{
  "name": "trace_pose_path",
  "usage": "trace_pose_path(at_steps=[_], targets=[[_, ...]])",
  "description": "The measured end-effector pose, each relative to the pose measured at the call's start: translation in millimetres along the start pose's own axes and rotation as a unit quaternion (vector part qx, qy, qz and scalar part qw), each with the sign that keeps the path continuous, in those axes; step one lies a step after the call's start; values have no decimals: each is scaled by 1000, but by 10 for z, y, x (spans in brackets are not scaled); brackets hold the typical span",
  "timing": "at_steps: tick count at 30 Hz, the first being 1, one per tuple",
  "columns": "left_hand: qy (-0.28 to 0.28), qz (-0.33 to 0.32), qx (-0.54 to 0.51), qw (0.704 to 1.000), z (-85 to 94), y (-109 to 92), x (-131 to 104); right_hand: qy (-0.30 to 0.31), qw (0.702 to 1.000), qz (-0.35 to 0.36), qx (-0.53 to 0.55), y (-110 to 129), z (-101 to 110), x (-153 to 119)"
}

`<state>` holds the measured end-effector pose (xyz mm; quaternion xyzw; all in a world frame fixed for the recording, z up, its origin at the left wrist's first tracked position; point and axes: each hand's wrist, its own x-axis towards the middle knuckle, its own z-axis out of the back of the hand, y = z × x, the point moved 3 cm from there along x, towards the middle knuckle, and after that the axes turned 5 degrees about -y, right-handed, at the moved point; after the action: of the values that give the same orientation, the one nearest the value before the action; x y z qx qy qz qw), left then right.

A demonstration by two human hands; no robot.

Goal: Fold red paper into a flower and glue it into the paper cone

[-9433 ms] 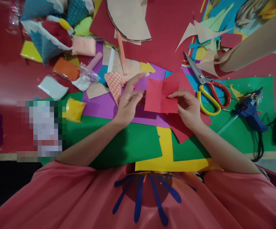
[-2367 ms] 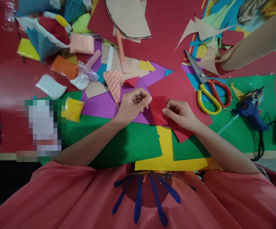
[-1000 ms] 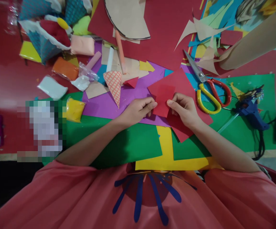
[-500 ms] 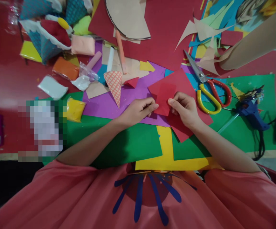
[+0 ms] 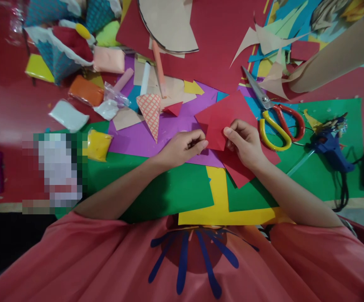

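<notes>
My right hand (image 5: 245,140) pinches a small piece of red paper (image 5: 216,133) between thumb and fingers. Beneath it lies a larger red sheet (image 5: 240,174), turned at an angle. My left hand (image 5: 185,147) is beside the small piece's left edge, its fingers curled and the thumb slightly apart from them; nothing shows in its grasp. Up and left of that hand is a paper cone with a pink lattice pattern (image 5: 150,113). Scissors with one yellow and one red handle (image 5: 274,119) rest just right of my right hand, blades slightly parted.
A blue glue gun (image 5: 334,147) lies at the right on a green sheet (image 5: 352,126). Clay packs, such as a yellow one (image 5: 98,144), and blue patterned cones (image 5: 54,54) crowd the left. A beige paper roll (image 5: 339,54) and paper scraps are at upper right.
My left thumb has come slightly away from its fingers and the red paper's edge. The small red piece in my right hand has shifted a little.
</notes>
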<state>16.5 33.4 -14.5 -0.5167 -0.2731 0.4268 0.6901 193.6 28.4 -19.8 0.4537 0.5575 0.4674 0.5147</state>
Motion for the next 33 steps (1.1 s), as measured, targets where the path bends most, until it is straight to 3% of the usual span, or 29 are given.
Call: trace_pose_path(at_steps=[7,13,22,28,33], targets=[[21,35,-30,999,-3,2,-5,31,999,7,-20,39,-29,-9],[-12,55,-44,997,5,7,3,92,995,11,-38,34,-63,-37],[-43,36,-42,998,24,13,-4,109,993,14,-40,28,-72,-40],[-67,28,-62,995,37,32,14,77,997,-9,23,19,-45,-30],[-69,26,-80,994,36,26,24,87,995,-2,40,30,-49,-33]])
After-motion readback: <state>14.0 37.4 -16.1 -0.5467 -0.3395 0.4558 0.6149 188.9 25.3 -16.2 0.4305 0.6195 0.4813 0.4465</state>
